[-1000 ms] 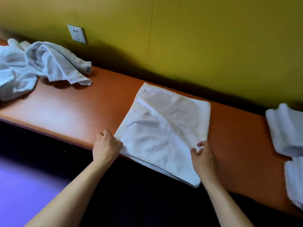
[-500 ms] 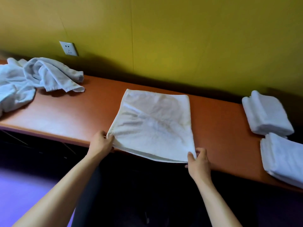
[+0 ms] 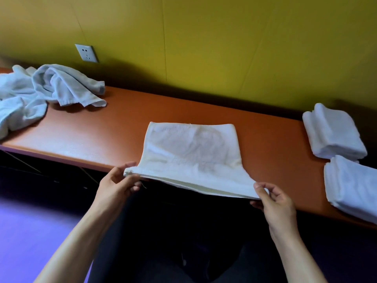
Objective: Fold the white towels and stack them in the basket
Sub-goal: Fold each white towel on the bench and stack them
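A half-folded white towel (image 3: 191, 154) lies on the orange table (image 3: 126, 123), its far edge flat and its near edge lifted off the table's front. My left hand (image 3: 116, 184) pinches the near left corner. My right hand (image 3: 273, 201) pinches the near right corner. Two stacks of folded white towels sit at the right: one further back (image 3: 332, 133), one nearer (image 3: 353, 186). A heap of unfolded white towels (image 3: 40, 94) lies at the far left. No basket is in view.
A yellow wall with a white socket (image 3: 86, 53) runs behind the table. Below the table's front edge are my dark-clothed legs and a purple floor (image 3: 30, 231).
Both hands have taken the towel's near corners and lifted the near edge up off the table. The towel now lies squarer to the table's edge, and the view has shifted right.
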